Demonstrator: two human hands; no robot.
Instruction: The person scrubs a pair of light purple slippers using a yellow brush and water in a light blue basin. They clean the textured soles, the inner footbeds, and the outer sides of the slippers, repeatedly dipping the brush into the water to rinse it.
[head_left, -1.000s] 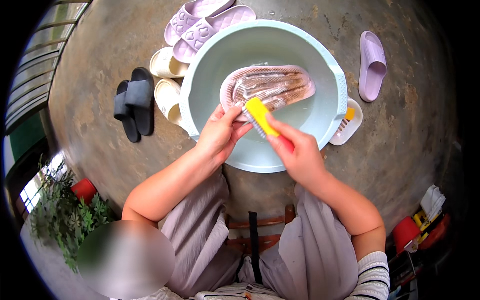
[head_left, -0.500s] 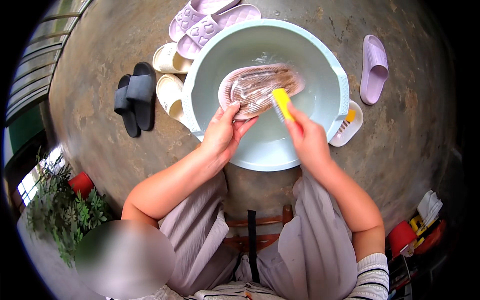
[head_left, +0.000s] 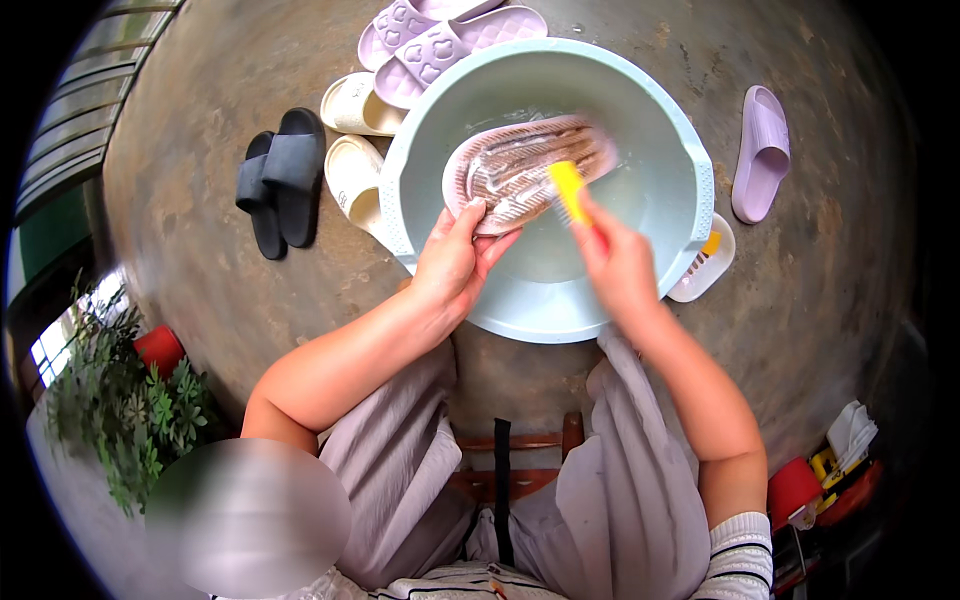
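Observation:
A pale blue basin (head_left: 545,320) with some water stands on the floor in front of my knees. Over it, my left hand (head_left: 455,260) grips the near edge of a pink slipper (head_left: 520,170), its ribbed sole turned up. Brown dirt and streaks of white suds cover that sole. My right hand (head_left: 615,260) is closed around a yellow scrubbing brush (head_left: 567,190), whose pale bristles are at the right part of the sole. The brush and the right fingers are slightly blurred.
Lilac slippers (head_left: 430,50), cream slippers (head_left: 355,180) and dark slippers (head_left: 290,180) lie left of the basin. A single lilac slipper (head_left: 763,155) lies to its right. A white soap dish (head_left: 705,270) touches the basin's right side. A leafy plant (head_left: 130,420) stands at lower left.
The whole view has shifted a little, so the basin and slippers sit further right. Both hands keep their holds; the brush remains at the sole's right part.

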